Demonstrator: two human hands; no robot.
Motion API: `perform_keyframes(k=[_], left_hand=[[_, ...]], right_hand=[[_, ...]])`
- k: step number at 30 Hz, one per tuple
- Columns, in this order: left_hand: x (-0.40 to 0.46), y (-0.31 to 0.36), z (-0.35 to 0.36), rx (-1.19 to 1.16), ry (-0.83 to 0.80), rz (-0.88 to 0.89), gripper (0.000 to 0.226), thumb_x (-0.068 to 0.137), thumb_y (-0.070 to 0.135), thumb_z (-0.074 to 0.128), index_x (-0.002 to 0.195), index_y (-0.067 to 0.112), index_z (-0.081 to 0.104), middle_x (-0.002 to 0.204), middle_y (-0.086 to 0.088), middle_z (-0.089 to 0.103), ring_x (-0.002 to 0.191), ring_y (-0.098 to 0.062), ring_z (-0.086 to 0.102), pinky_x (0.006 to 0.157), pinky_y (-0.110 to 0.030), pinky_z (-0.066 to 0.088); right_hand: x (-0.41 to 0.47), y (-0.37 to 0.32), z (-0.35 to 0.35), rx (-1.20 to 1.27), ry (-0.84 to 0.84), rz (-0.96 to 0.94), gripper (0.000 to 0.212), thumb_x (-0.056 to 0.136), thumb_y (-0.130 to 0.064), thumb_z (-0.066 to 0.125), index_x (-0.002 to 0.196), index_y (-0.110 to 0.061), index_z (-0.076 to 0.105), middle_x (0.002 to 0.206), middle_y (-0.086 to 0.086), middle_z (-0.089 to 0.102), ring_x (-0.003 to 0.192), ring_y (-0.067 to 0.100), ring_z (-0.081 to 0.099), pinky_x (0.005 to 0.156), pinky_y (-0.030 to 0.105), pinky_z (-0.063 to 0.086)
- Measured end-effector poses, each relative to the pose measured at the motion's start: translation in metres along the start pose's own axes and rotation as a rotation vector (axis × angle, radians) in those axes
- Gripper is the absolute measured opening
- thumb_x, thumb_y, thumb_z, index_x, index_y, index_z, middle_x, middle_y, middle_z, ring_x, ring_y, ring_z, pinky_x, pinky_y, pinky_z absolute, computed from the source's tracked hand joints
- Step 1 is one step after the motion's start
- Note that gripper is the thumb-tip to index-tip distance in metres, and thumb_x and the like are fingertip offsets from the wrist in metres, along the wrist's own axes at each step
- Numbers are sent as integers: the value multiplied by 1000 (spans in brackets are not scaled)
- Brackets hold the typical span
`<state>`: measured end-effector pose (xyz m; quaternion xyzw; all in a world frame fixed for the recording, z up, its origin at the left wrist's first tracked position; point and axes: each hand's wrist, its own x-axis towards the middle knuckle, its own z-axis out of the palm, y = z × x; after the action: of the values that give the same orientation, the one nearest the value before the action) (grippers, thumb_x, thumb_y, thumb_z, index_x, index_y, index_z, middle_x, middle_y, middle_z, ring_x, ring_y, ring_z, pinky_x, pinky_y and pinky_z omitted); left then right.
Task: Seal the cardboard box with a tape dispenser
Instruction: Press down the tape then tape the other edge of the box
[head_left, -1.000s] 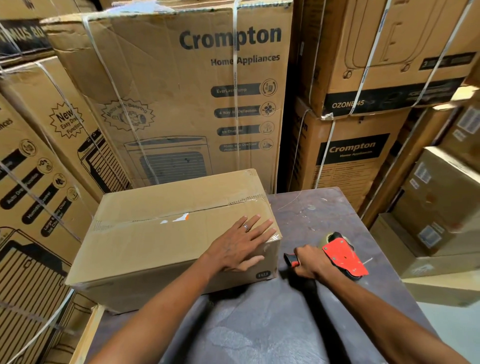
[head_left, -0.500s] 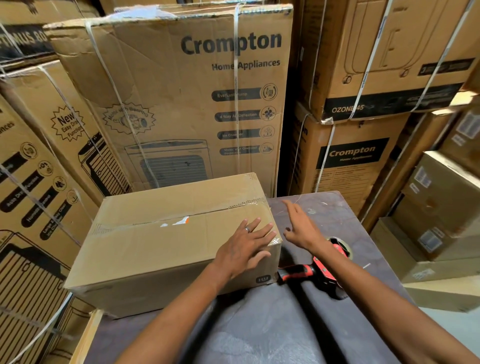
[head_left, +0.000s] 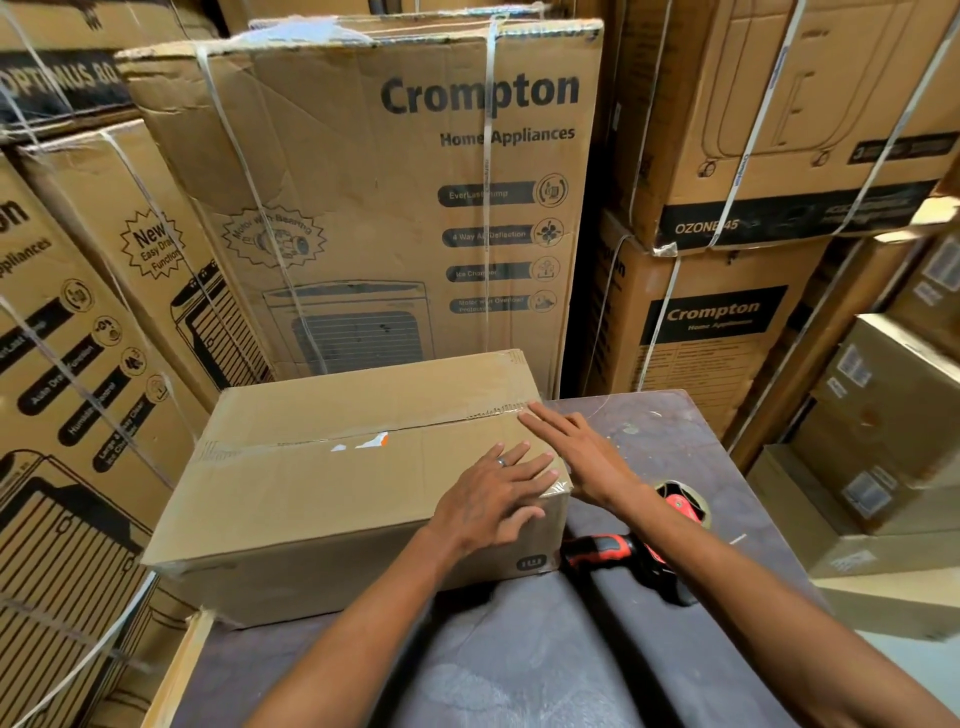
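Observation:
A plain cardboard box lies on the dark table, flaps closed, with clear tape along its top seam. My left hand lies flat on the box's top near the right end, fingers spread. My right hand reaches along the box's right edge, its straight fingers touching the tape end at the seam. The red and black tape dispenser lies on the table just right of the box, partly hidden under my right forearm; neither hand holds it.
Tall strapped appliance cartons stand close behind and to the left of the table. More cartons are stacked at the right, with smaller boxes beyond the table's right edge. A wooden strip runs along the table's left edge.
My right hand let go of the tape dispenser, left it on the table, and moved up to the right end of the box's seam. My left hand stayed flat on the box.

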<state>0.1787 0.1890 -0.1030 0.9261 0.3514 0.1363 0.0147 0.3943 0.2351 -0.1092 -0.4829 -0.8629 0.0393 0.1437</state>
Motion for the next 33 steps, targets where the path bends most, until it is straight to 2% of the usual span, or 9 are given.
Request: perform_keyframes(k=[4,9,15,20,23,27,29,31,33], left_hand=[[-13,-5,-6,-16,11,31,50,92,35,65,141,27,56,154,7,48,144,-27,41,117,-52,35],[-42,-10,-14,-6,63,-17,49,87,36,70,135,35,61,150,8,52,141,-23,46,113,-52,39],[-85,-18,-26,-23,105,-109,51,85,39,76,133,46,59,148,10,54,141,-26,46,115,-53,35],[-128,-23,-41,-59,159,-158,51,85,33,76,132,45,62,149,4,54,138,-31,49,113,-51,35],[-157,-27,-43,-102,217,-214,55,79,23,76,130,43,65,150,0,52,136,-31,50,109,-53,41],[-195,-26,-44,-173,359,-342,67,66,4,70,123,39,71,152,-1,51,133,-27,51,105,-48,46],[-209,-20,-44,-241,433,-450,64,66,7,62,121,37,73,154,-1,48,138,-23,47,108,-49,44],[-215,-9,-42,-373,479,-574,61,68,14,58,122,36,72,158,-2,41,146,-18,37,116,-46,34],[-213,6,-38,-497,536,-664,54,73,21,56,123,34,72,160,-4,38,149,-12,31,119,-29,24]], right_hand=[[-6,-11,1,-17,-5,30,106,78,-27,87,164,-30,25,171,-6,24,115,21,45,82,28,47],[-11,-35,6,-92,9,82,111,72,-16,88,164,-26,27,167,1,30,116,25,41,87,37,54],[-21,-67,9,-91,33,95,109,67,-32,94,159,-26,36,155,8,42,116,32,44,87,49,54],[-36,-103,10,-87,150,66,100,61,-47,95,148,-23,51,133,10,53,105,30,46,83,48,52],[-45,-129,14,-70,208,76,95,57,-57,92,139,-22,59,119,8,56,100,30,48,90,49,43],[-62,-173,24,-81,269,128,85,60,-66,84,131,-25,65,112,6,58,100,28,43,91,46,32],[-68,-195,29,-96,311,158,78,64,-64,82,130,-24,67,111,8,59,103,29,44,92,45,30],[-72,-213,32,-120,315,187,76,67,-57,82,132,-20,66,114,11,60,110,33,46,95,51,33],[-75,-225,37,-149,277,194,82,68,-53,80,137,-11,62,125,16,59,121,37,46,101,57,33]])
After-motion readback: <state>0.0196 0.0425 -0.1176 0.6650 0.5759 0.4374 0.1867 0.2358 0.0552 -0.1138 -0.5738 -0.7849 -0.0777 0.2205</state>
